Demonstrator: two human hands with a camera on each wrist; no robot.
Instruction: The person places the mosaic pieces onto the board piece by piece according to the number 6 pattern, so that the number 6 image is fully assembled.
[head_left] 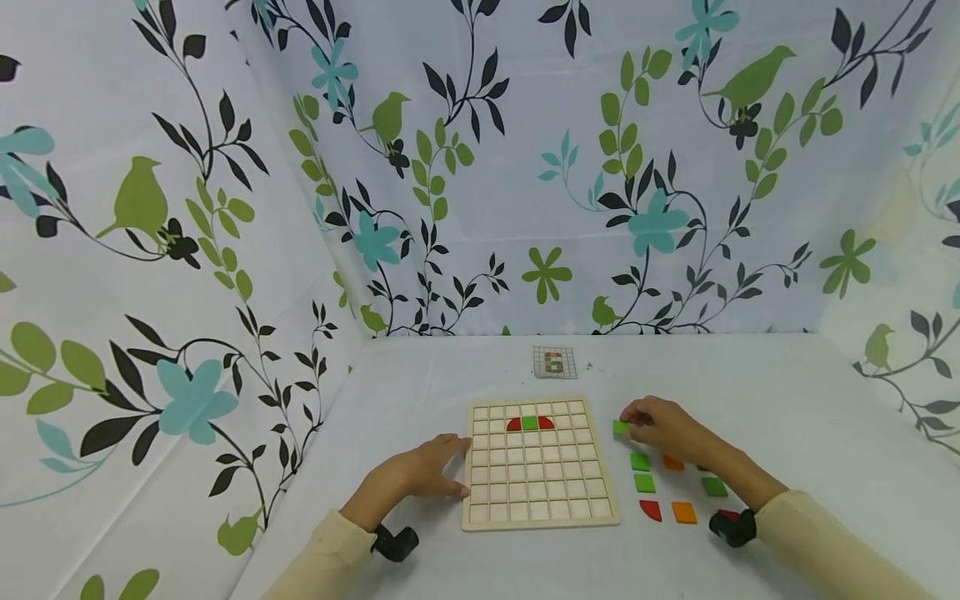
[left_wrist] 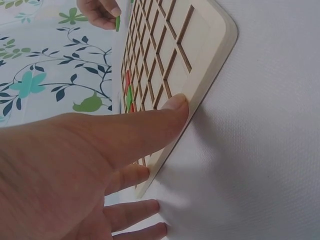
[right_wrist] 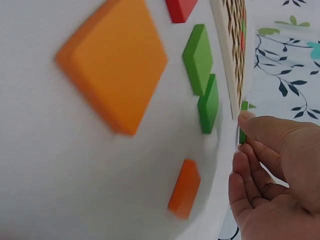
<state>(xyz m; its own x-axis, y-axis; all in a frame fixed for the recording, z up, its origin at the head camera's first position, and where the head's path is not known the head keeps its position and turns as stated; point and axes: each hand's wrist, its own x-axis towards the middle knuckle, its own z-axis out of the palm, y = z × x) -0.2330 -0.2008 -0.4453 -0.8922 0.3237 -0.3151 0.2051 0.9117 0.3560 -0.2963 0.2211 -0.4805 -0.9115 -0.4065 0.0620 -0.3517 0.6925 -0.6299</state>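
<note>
At right of centre in the head view, the right hand [head_left: 663, 427] pinched a green tile [head_left: 621, 427]. At lower centre, the left hand [head_left: 429, 468], fingers spread, touched the board [head_left: 540, 526]. Sound placement likely required a steady board and a level, squarely aligned tile.

white tbl [head_left: 720, 375], white cloth backdrop [head_left: 510, 221] behind it w/ grn birds [head_left: 142, 200], blue flowers [head_left: 197, 398], dk leaves [head_left: 128, 375]

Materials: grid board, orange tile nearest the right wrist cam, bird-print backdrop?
Grid board: likely pale matte wood; brown, cut-looking edges along the grid. Orange tile: painted wood or plastic, smooth and opaque; even colour, no grain visible, blur leaves it open. Bird-print backdrop: probably fabric, matte; faint creases.
</note>
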